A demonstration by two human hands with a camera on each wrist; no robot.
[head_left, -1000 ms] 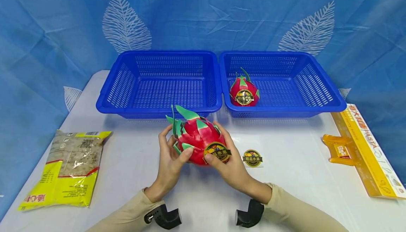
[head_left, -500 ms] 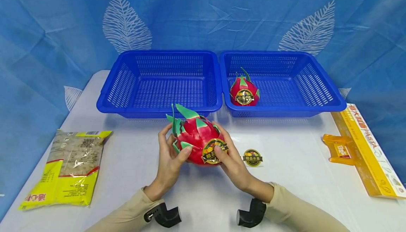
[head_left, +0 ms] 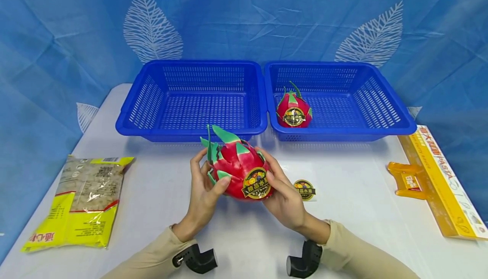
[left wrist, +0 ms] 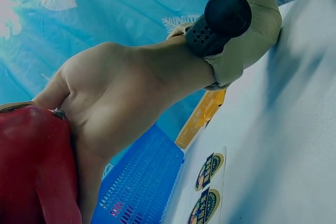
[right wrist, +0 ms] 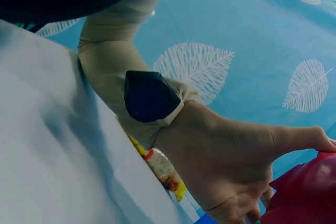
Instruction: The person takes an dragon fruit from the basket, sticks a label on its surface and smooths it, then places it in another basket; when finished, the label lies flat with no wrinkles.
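A red dragon fruit (head_left: 242, 160) with green leaf tips, apparently an imitation, is held between both hands in front of the baskets. My left hand (head_left: 203, 196) grips its left side, thumb on the front. Around the right side curl the fingers of my right hand (head_left: 286, 200), its thumb at the edge of a round black-and-gold sticker (head_left: 256, 183) on the skin. The left wrist view catches the right hand (left wrist: 115, 93) against the red fruit (left wrist: 31, 166); the right wrist view shows the left hand (right wrist: 226, 156). A sticker sheet (head_left: 304, 189) lies beside the right hand, partly covered.
Two blue baskets stand at the back, the left one (head_left: 194, 133) and the right one (head_left: 343, 131). Another stickered dragon fruit (head_left: 291, 105) sits in the right basket. A yellow bag (head_left: 84, 205) lies left; a pasta box (head_left: 446, 181) and an orange plastic piece (head_left: 408, 180) lie right.
My right thumb has slid rightward across the sticker to its right edge, so more of the sticker shows, lying against the skin. The fruit has stayed nearly in place.
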